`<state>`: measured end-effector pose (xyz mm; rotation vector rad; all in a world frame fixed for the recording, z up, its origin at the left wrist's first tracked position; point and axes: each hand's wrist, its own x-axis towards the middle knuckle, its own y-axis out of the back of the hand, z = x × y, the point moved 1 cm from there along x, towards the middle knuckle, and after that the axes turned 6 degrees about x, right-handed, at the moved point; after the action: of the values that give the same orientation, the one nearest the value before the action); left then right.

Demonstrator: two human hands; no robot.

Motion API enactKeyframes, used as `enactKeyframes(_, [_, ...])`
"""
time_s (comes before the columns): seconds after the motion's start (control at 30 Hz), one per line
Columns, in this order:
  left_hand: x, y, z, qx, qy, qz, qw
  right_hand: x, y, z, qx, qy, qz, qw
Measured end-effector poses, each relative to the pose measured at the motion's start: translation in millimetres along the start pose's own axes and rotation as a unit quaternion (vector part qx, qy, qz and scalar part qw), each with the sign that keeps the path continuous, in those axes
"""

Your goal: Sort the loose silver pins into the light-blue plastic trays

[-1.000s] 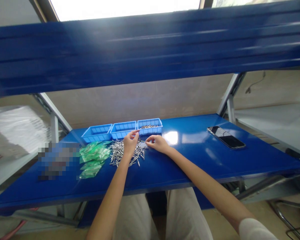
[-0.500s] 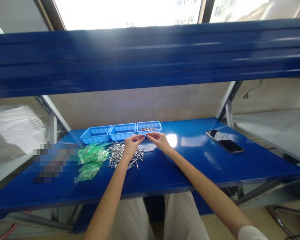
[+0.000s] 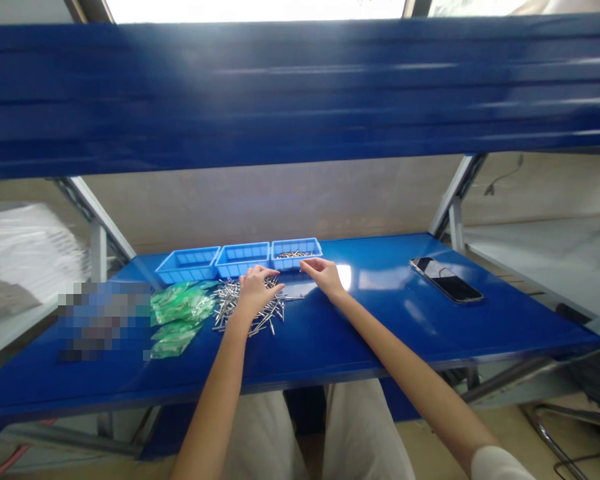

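My left hand [image 3: 255, 289] hovers at the top of a pile of thin silver metal pins [image 3: 230, 303], thumb and fingers apart, with nothing visible between them. In front of the right-hand bin, my right hand [image 3: 325, 275] pinches a tiny thing with a bright end; it looks like one of the metal pins, though most of it is hidden. More pins lie inside the right-hand blue bin [image 3: 316, 259]. One loose pin sticks out from the pile's right side.
Two more blue bins, the middle bin [image 3: 230, 269] and the left bin [image 3: 184, 272], continue the row. Green plastic bags [image 3: 180, 313] lie left of the pile. A phone [image 3: 447, 280] rests on the blue table [image 3: 330, 347] at right. A blue shelf [image 3: 300, 100] spans above.
My hands, fingertips together half a second ago, have parted. The left has moved left and opened over the pile; the right stays near the right-hand bin. The view has tilted slightly downward.
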<state>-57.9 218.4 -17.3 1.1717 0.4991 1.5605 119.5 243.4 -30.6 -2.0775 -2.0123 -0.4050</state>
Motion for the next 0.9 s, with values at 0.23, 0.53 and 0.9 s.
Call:
enactKeyframes(0.23, [-7,6.2,-7,0.069,-0.036,-0.097,0.992,10,6,-5,0.025,0.04,0.007,0.999])
enactKeyframes(0.53, [-11,12.1,-1,0.103,-0.013,-0.181,0.978,-4,-5,-7,-0.093,0.082,-0.086,0.989])
enactKeyframes(0.9, [-9,6.4,0,0.113,-0.049,-0.119,0.985,-12,-11,7,-0.209,0.095,-0.2,0.953])
